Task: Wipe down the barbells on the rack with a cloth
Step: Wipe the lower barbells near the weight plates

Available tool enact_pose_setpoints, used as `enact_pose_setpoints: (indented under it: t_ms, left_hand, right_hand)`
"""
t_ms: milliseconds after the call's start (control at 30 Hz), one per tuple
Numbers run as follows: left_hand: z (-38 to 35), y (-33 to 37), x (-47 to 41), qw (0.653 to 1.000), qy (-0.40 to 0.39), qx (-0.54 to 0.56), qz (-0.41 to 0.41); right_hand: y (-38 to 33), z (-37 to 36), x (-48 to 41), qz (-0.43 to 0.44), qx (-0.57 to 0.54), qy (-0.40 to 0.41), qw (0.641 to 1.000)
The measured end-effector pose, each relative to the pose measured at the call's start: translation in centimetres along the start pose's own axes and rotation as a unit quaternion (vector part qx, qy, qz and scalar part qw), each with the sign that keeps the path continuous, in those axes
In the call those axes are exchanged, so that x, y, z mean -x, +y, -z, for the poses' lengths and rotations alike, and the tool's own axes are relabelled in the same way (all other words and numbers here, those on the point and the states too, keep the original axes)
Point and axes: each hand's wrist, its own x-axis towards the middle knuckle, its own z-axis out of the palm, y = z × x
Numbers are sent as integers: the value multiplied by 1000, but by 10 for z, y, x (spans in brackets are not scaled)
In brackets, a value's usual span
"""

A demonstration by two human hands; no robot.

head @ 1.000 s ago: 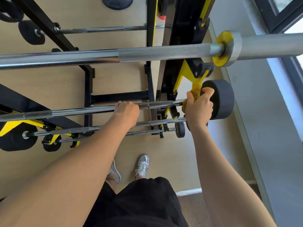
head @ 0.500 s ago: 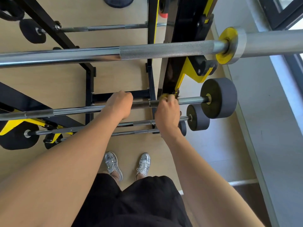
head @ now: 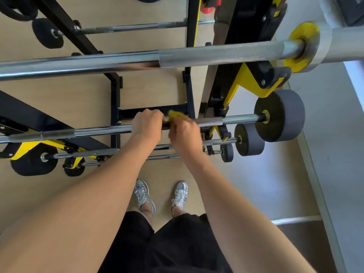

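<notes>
- The left hand [head: 146,125] is curled over the shaft of the held barbell [head: 88,132], knuckles up, gripping bare metal.
- The right hand [head: 184,133] sits just beside it on the same shaft, its fingers closed round a yellow cloth [head: 175,114] (only a crumpled corner shows above the knuckles, and the hand is somewhat blurred).
- The cloth lies against the bar between the two hands, just left of the bar's knurled patch [head: 209,121] and close to a black upright of the rack [head: 190,85].
- The held barbell runs across the whole view and ends on the right in a dark grey round weight [head: 279,115].
- Nearer the camera, a thick barbell [head: 118,60] lies across the rack, with a yellow collar [head: 301,44] at its right end and a yellow bracket [head: 254,83] under it.
- Beneath the held bar sit a lower barbell [head: 249,139] and a lowest barbell [head: 227,152], each with a smaller dark weight than the one above.
- A far barbell [head: 137,27] rests on the rack's other side, near the top of the view.
- Below the arms are black shorts [head: 177,243] and silver shoes [head: 144,196] on a pale wooden floor [head: 59,95].
</notes>
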Motion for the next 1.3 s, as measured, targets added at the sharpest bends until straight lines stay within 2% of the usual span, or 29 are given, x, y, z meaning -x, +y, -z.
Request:
enact_pose_setpoints:
  t_ms: [67, 100, 167, 267, 333, 467, 533, 567, 667, 700, 733, 833, 867, 900, 967, 1033, 1100, 1133, 1233, 1300]
  left_hand:
    - [-5, -8, 2, 1000, 10, -2, -8]
    - [-7, -13, 2, 1000, 10, -3, -12]
    - [-10, -19, 4, 1000, 8, -5, -12]
    - [-16, -26, 5, 1000, 27, 16, 3]
    - [-21, -31, 6, 997, 31, 66, -5]
    - [-31, -40, 8, 991, 46, 118, -33]
    - [-36, -45, 11, 988, 51, 136, -49]
    - [-37, -46, 11, 987, 49, 145, -56]
    - [-38, -51, 10, 985, 37, 152, -73]
    - [-37, -51, 10, 985, 36, 147, -78]
    - [-37, -52, 9, 987, 35, 136, -81]
    - [-35, -55, 5, 990, 28, 101, -90]
    - [-34, -56, 3, 990, 25, 99, -93]
    - [-33, -57, 2, 990, 20, 104, -96]
    - [-31, -57, 1, 987, 6, 128, -97]
    - [-31, -57, 2, 987, -1, 133, -93]
    - [-34, -56, 2, 989, -1, 111, -94]
    - [-35, -56, 1, 990, -2, 101, -95]
    - [-40, -55, -2, 993, -26, 35, -114]
    - [-46, -55, -4, 992, -42, 9, -120]
  right_hand:
    - [-5, -6, -3, 80, -11, -54, 995]
    - [-2, -1, -7, 86, 4, -68, 994]
    - [13, 11, -11, 20, 55, -52, 997]
    - [23, 15, -7, -148, 50, 59, 986]
    - [1, 0, -1, -185, 28, 67, 980]
    - [-30, -20, 2, -32, -37, -22, 999]
    - [-15, -1, -6, 7, -4, -50, 999]
    - [-2, 10, -9, -18, 17, -32, 999]
    - [16, 24, 0, -185, 13, 80, 979]
    - [7, 16, 4, -194, 3, 100, 976]
    - [-9, 2, 8, -164, -6, 83, 983]
    - [-45, -34, 22, 9, -38, -18, 999]
    - [-42, -33, 19, 30, -38, -23, 999]
    - [-32, -25, 16, 23, -28, -11, 999]
    - [3, -3, 15, -54, 14, 60, 997]
    - [32, 16, 18, -163, 23, 150, 975]
    - [25, 6, 22, -228, 22, 182, 956]
    - [12, -7, 24, -212, 16, 177, 961]
    - [-32, -46, 32, -27, -36, 83, 996]
    - [-35, -49, 27, 49, -29, 40, 998]
